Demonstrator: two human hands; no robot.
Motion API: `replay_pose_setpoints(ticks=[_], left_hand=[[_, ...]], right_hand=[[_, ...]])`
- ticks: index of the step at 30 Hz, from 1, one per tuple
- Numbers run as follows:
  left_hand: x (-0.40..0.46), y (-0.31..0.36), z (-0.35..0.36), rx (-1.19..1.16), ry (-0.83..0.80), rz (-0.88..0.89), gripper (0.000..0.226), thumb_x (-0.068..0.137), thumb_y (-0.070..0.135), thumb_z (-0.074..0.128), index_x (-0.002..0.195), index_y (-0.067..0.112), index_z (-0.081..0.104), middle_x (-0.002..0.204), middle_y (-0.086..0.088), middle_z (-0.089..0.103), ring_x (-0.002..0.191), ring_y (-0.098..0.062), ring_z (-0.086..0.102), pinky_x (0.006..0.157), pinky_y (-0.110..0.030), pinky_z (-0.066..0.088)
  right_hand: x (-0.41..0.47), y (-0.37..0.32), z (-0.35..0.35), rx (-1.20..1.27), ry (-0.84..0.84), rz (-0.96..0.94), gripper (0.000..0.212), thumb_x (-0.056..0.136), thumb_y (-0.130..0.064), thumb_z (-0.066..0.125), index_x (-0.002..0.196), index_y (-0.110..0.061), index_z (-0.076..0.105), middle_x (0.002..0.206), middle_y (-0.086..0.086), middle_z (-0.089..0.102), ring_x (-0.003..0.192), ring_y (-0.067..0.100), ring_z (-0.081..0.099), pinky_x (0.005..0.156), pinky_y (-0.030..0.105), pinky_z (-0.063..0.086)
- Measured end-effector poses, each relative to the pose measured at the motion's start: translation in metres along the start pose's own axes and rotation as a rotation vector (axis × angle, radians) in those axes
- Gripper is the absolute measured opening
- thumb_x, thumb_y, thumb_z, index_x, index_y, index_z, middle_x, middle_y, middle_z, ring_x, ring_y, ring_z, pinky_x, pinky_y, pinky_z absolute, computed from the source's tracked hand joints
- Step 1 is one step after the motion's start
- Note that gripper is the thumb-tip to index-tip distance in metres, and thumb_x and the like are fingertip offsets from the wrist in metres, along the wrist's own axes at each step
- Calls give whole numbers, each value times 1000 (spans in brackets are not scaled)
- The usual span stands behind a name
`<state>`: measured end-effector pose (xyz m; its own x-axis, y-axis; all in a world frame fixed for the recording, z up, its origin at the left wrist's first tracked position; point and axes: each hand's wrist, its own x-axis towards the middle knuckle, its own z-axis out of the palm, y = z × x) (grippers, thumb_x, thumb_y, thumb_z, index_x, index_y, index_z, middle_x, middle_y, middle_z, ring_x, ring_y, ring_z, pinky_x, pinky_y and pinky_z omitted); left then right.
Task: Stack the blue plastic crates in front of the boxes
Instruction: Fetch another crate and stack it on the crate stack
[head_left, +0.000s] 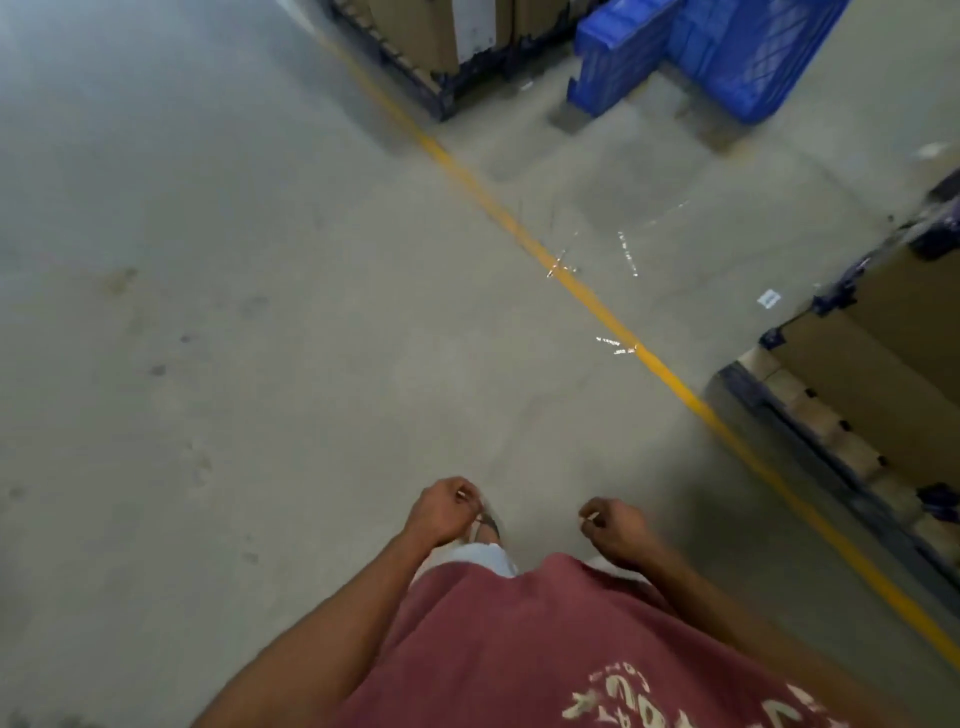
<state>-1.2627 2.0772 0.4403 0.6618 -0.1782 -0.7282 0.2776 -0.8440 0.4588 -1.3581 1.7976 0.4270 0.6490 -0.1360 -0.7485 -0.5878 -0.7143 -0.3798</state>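
Grey concrete floor (260, 312) lies wide, edged by one yellow painted line (571, 280). Two blue plastic lattice crates (727, 52) stand beyond it. Left hand (441, 512) and right hand (618, 530) hang loosely curled, holding nothing.

**Both hands low, fingers curled**

The left hand (441, 512) and the right hand (615, 527) hang in front of the torso, well apart, bare forearms angling down to them. Each has its fingers curled loosely inward (whether anything is pinched there is too blurred to tell).
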Motion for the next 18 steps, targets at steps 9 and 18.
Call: replay_pose_setpoints(ticks=[9, 18], left_hand=[[194, 156, -105, 291, -127, 50, 15, 91, 33, 72, 102, 23, 74, 99, -1, 77, 92, -19, 72, 84, -30, 55], [343, 400, -121, 159, -121, 75, 8, 88, 36, 71, 89, 29, 73, 91, 2, 76, 86, -19, 74, 85, -35, 60]], right_hand=[[125, -42, -160, 269, 197, 39, 21, 92, -32, 66, 110, -24, 74, 104, 4, 76, 101, 24, 69, 86, 33, 52], [293, -30, -402, 343, 221, 23, 18, 89, -35, 64, 103, -29, 73, 97, -4, 76, 95, 17, 70, 78, 27, 50]])
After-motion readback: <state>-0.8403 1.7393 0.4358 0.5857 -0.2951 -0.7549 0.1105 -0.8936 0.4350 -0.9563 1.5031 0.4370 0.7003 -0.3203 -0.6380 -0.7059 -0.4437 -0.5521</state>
